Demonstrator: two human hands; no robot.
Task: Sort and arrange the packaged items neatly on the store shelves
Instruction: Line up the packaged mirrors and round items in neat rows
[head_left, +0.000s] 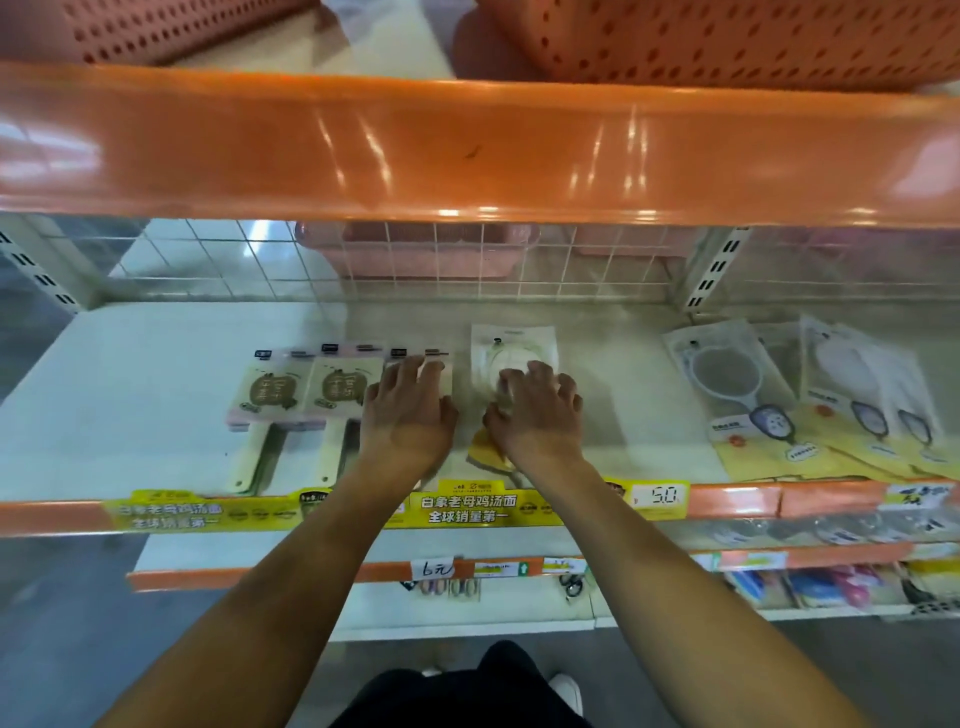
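Note:
Both of my hands reach onto the middle white shelf (135, 374). My left hand (408, 410) lies flat with straight fingers on the rightmost of three flat packaged mirrors (306, 387) laid side by side. My right hand (537, 410) presses spread fingers on a clear packet holding a round white mirror (511, 345), whose yellow card end (485, 452) shows under my wrist. Neither hand grips anything.
A pile of similar clear mirror packets (810, 395) lies at the shelf's right. An orange shelf edge (467, 150) hangs close overhead with pink baskets (727, 41) on it. A wire grid (395, 260) backs the shelf. Lower shelves (519, 597) hold small items and price tags.

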